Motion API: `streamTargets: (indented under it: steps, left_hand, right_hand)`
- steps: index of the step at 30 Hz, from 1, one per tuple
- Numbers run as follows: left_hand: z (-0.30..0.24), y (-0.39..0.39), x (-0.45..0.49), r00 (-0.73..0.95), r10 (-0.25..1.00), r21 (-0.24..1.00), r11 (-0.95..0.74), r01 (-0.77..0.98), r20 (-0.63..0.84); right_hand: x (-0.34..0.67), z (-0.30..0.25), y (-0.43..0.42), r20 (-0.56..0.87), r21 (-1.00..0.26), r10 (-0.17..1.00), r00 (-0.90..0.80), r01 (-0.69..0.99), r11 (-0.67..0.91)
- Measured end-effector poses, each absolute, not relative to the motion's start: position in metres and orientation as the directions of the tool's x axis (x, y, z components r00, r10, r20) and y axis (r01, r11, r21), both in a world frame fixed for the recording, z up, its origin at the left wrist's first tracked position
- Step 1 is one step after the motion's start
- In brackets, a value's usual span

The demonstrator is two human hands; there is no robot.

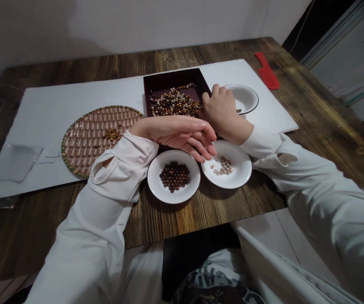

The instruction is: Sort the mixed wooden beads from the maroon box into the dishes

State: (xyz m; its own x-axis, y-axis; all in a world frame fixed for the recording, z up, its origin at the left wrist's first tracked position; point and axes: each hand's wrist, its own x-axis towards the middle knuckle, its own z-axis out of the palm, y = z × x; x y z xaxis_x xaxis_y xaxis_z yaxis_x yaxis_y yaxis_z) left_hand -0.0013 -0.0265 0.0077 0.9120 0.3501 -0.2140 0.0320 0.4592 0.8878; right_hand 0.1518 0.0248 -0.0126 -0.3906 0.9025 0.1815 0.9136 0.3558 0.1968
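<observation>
My left hand (183, 134) is stretched out with its fingers extended, over the inner edge of a white plate (243, 175) that holds a small group of pale beads (224, 165). My right hand (220, 109) reaches over the right side of a dark red tray (148, 86), its fingers curled down by the mixed beads (177, 102). What its fingertips hold, if anything, is hidden. Below my left hand, another white plate (155, 185) carries dark brown beads (175, 175). Behind my right hand stands a white bowl (247, 98) with a dark rim and a few beads.
A round woven tray (80, 135) at left holds yellow-brown beads (111, 134). A red knife-shaped tool (268, 76) lies at the back right. Clear plastic bags (17, 162) lie at far left. A white board (47, 105) covers part of the wooden table (169, 223).
</observation>
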Motion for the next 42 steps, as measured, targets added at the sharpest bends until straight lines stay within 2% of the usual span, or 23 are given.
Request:
streamTargets:
  steps: [31, 34, 36, 39, 42]
  left_hand:
    - [0.011, -0.028, -0.001, 0.895, 0.374, 0.885, 0.463, 0.048, -0.244]
    - [0.013, -0.029, 0.0, 0.862, 0.441, 0.907, 0.418, 0.048, -0.249]
    - [0.013, -0.029, 0.0, 0.814, 0.536, 0.934, 0.356, 0.021, -0.223]
    - [0.011, -0.025, 0.001, 0.692, 0.712, 0.976, 0.209, -0.052, -0.116]
    - [0.004, -0.017, 0.003, 0.558, 0.83, 0.994, 0.064, -0.086, -0.005]
  right_hand:
    - [0.151, -0.011, 0.023, 0.173, 0.213, 0.903, -0.394, 0.91, 0.356]
    - [0.151, -0.012, 0.025, 0.18, 0.213, 0.902, -0.392, 0.911, 0.353]
    - [0.152, -0.013, 0.026, 0.17, 0.197, 0.907, -0.385, 0.915, 0.352]
    - [0.153, -0.014, 0.028, 0.153, 0.164, 0.908, -0.389, 0.916, 0.365]
    - [0.153, -0.014, 0.026, 0.161, 0.186, 0.907, -0.389, 0.914, 0.359]
